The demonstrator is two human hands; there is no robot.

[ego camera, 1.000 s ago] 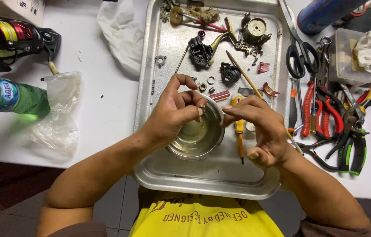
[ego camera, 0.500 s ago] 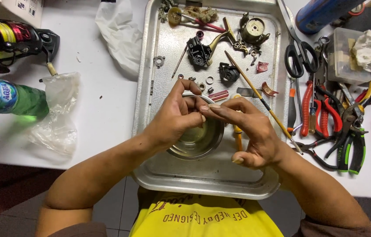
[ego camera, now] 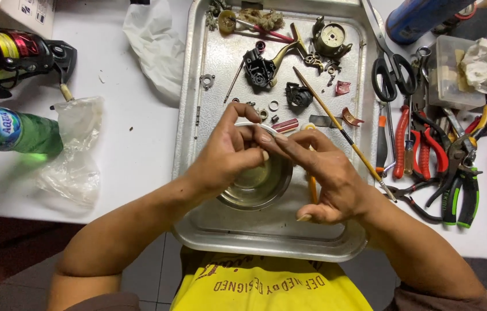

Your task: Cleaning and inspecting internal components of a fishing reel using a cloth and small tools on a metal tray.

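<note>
Both hands, left (ego camera: 226, 152) and right (ego camera: 327, 175), pinched together on a thin white ring (ego camera: 253, 125) just above the bowl (ego camera: 258, 184) on the tray (ego camera: 209, 230), ring nearer left.

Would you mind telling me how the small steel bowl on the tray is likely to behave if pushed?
The steel bowl looks thin and light, so it would probably slide easily on the smooth metal tray. Its rounded sides suggest it may rock. It seems to hold liquid, which could slosh out.

A green bottle (ego camera: 7, 133) with a blue-and-white label lies far left, a white cardboard box (ego camera: 16, 10) above it.
</note>
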